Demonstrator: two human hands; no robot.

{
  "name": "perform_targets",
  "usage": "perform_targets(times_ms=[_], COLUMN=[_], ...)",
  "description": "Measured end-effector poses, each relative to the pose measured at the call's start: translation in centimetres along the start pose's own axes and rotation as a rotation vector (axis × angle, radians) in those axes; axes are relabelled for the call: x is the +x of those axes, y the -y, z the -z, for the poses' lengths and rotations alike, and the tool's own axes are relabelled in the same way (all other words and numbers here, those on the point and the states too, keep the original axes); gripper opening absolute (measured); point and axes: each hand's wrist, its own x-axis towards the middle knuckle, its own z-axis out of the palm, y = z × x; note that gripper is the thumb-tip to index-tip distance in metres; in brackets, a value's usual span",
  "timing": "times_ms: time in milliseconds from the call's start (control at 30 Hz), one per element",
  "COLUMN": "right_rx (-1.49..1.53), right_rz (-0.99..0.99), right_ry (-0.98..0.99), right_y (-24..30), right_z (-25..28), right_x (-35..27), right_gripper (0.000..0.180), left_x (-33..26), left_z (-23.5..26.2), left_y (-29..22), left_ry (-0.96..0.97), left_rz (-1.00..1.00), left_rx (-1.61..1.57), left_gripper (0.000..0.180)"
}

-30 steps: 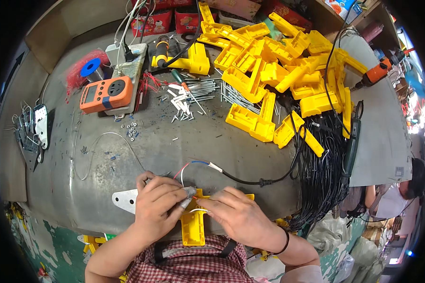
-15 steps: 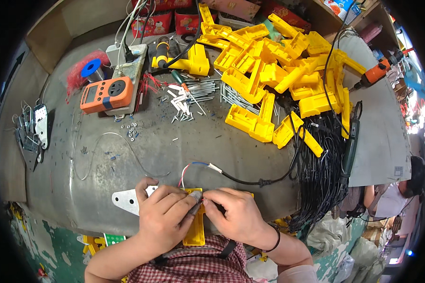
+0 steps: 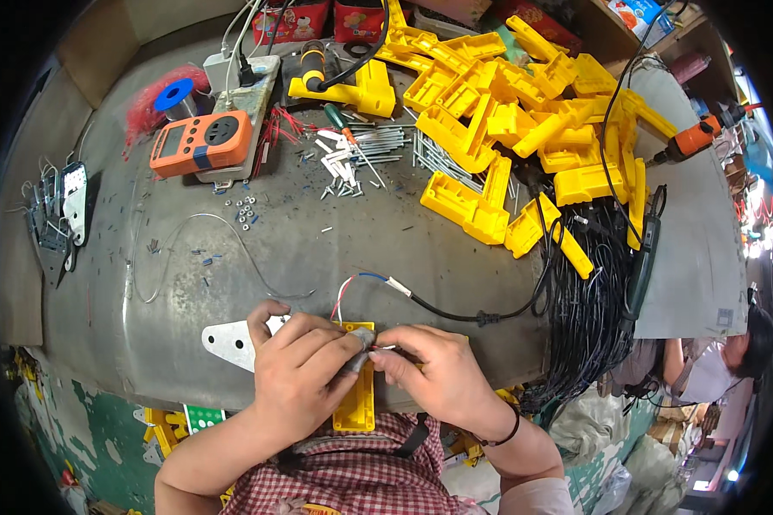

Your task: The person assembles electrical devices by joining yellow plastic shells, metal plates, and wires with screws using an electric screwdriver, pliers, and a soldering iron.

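At the table's near edge, a yellow plastic housing point(image 3: 355, 412), long and open like a tray, lies under my fingers. My left hand point(image 3: 305, 360) is closed over its upper part, with a grey wrap on one fingertip; the thumb is mostly hidden. Close beside it, my right hand point(image 3: 438, 373) pinches a thin wire point(image 3: 385, 348) with red and white showing at the fingertips. A black cable point(image 3: 442, 314) curves in from the right; its blue, red and white leads point(image 3: 345, 290) drop behind the housing's top end. A silver metal plate with holes point(image 3: 228, 340) sticks out left of my left hand.
Yellow housings point(image 3: 489, 112) are heaped at the back right, above a bundle of black cables point(image 3: 584, 300). Long screws point(image 3: 374, 142), a screwdriver point(image 3: 342, 124), an orange meter point(image 3: 202, 142) and a solder spool point(image 3: 176, 99) lie farther back. An orange power tool point(image 3: 696, 137) rests at right.
My right hand has shifted slightly right and its fingers have opened out a little, showing the wire at their tips. My left hand stays over the housing. The whole view has shifted slightly.
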Motion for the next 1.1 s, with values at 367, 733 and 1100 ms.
perform_targets(times_ms=[367, 733, 1100], right_rx=[0.296, 0.029, -0.049], right_rz=[-0.29, 0.04, 0.073], right_ry=[0.112, 0.091, 0.042], right_y=[0.6, 0.8, 1.4], right_z=[0.9, 1.1, 0.7], right_x=[0.2, -0.1, 0.1], right_gripper=[0.013, 0.028, 0.032], left_x=[0.1, 0.4, 0.0], left_z=[0.5, 0.6, 0.4], left_y=[-0.4, 0.5, -0.1], left_ry=[0.015, 0.123, 0.073], left_rz=[-0.065, 0.102, 0.024], left_rx=[0.045, -0.189, -0.091], left_gripper=[0.028, 0.021, 0.025])
